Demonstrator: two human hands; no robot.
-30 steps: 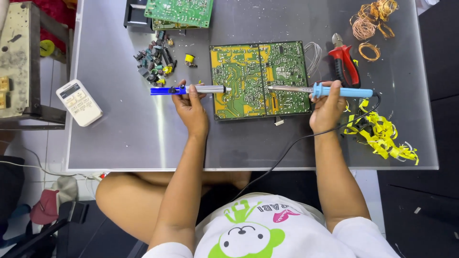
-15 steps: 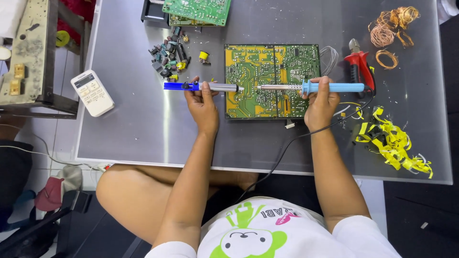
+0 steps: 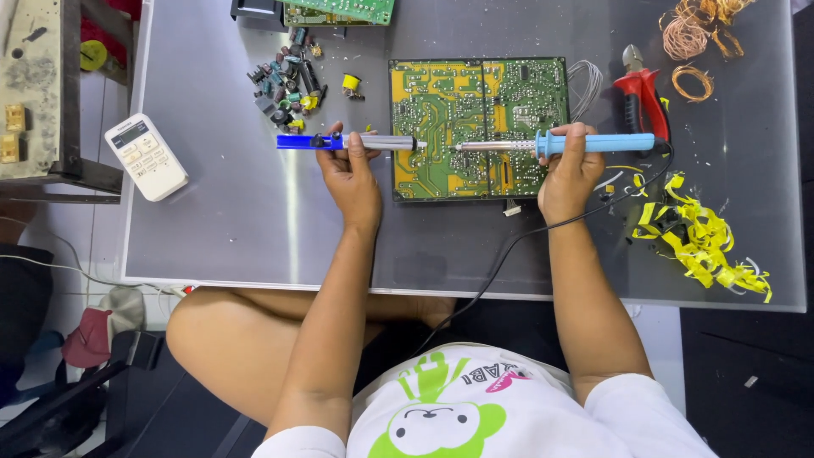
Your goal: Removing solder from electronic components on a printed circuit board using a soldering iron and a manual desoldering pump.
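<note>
At frame centre, the green circuit board [image 3: 479, 127] is being approached from both sides: a blue desoldering pump [image 3: 348, 142] is being gripped by the left hand [image 3: 352, 174], a soldering iron [image 3: 551, 145] by the right hand [image 3: 570, 170], tips lying horizontally, nearly meeting.

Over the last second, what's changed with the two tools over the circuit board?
The soldering iron in the right hand has slid leftward, bringing its tip deeper over the green circuit board. The blue desoldering pump stays gripped in the left hand, tip at the board's left edge. Both grips are unchanged; the board, red pliers and loose components haven't moved.
</note>
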